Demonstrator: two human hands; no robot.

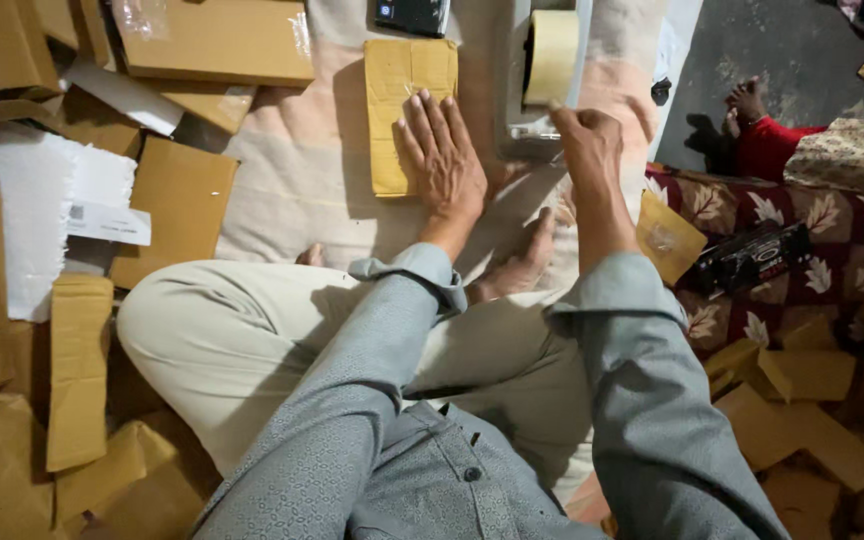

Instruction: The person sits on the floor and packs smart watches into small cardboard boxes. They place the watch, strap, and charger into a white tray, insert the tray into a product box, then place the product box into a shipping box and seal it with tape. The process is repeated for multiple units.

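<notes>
Left of the small brown cardboard parcel (402, 110) lie flattened cartons (177, 200); the left hand (442, 160) presses flat, fingers spread, on the parcel's lower right part. Right of the parcel, the right hand (584, 140) is closed on the grey tape dispenser (542, 75). If the pressing palm slips, the parcel may shift and the tape may land crooked.

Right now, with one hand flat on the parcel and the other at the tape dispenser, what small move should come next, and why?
Probably draw tape toward the flat brown cardboard parcel. The left hand already pins it flat on the pale cloth, and the right hand grips at the grey tape dispenser beside it, so the parcel looks held ready.
</notes>
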